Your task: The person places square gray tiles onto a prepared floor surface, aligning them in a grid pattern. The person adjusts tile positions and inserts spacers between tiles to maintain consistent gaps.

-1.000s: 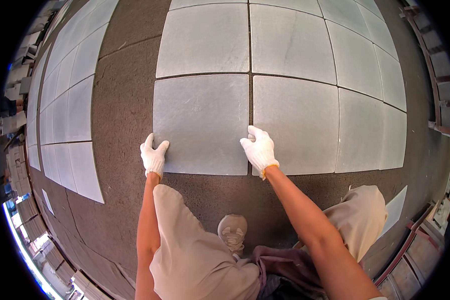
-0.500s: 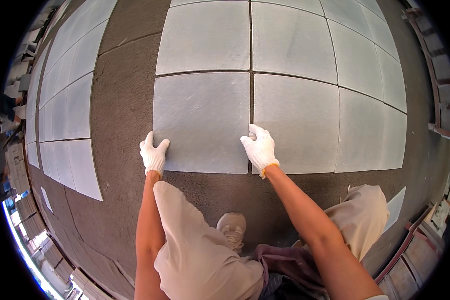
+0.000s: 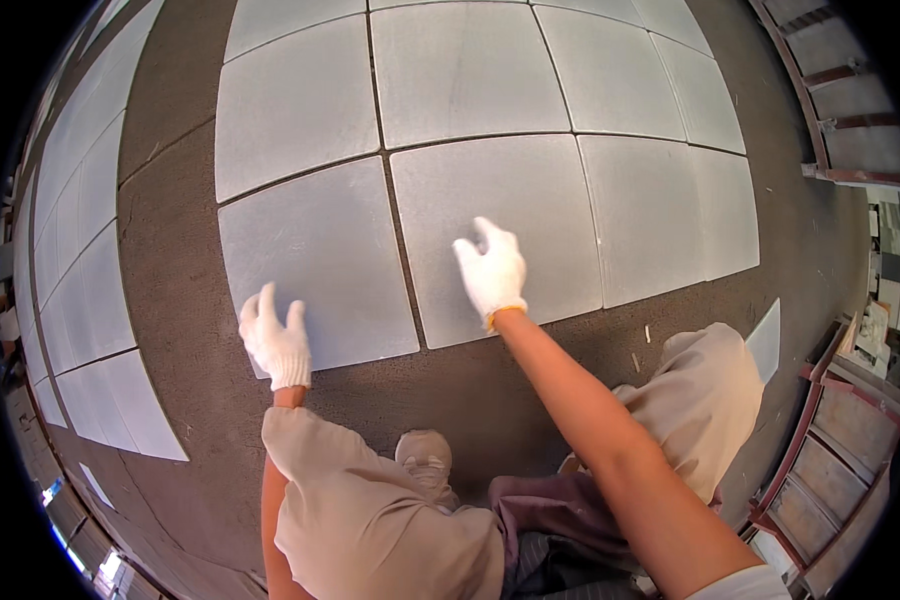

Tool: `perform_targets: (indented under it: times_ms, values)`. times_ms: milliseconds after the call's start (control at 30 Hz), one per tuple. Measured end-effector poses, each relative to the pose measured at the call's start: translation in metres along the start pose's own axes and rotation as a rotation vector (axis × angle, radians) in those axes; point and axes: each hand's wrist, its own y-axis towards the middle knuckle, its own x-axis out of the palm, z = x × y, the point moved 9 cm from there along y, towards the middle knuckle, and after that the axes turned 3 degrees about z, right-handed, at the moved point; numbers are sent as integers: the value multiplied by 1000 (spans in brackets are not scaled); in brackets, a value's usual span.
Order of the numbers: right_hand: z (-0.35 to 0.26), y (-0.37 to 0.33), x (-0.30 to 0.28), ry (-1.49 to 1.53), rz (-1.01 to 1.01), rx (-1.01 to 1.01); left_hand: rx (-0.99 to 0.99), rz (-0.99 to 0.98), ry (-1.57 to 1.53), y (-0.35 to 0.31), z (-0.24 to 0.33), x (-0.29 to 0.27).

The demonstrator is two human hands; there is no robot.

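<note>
Lying on the floor (image 3: 170, 250), the near left tile (image 3: 320, 260) has our left hand (image 3: 273, 338) at its left edge, our right hand (image 3: 493, 270) above the right neighbour tile (image 3: 530, 200) (both loosely spread, empty).

The right hand (image 3: 492, 268), in a white knit glove, is blurred and covers part of a grey tile (image 3: 550, 220); whether they touch cannot be told. The left hand (image 3: 275, 338), also blurred, hides part of the neighbouring tile's (image 3: 325, 250) left edge. The left trouser leg (image 3: 390, 520) covers much of the left forearm (image 3: 277, 540) and a shoe's (image 3: 425, 450) heel. The right knee (image 3: 710, 375) hides part of a pale slab (image 3: 766, 345). The farthest tiles (image 3: 300, 18) are cut by the top edge; slivers (image 3: 647, 333) on the floor (image 3: 540, 390) are too small to identify.
</note>
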Motion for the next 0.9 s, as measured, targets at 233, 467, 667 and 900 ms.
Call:
perform_targets:
  times_ms: [233,467,667,900]
  values:
    - [76,56,-128,-433,272,250,429,-193,-205,-44,150,48]
    - [85,63,-128,-479,242,271,330,-170,-103,-46,163,59]
    - [85,66,-124,-521,287,284,325,-165,-113,-47,161,59]
    - [90,82,-126,-512,249,381,332,-127,-109,-48,160,61]
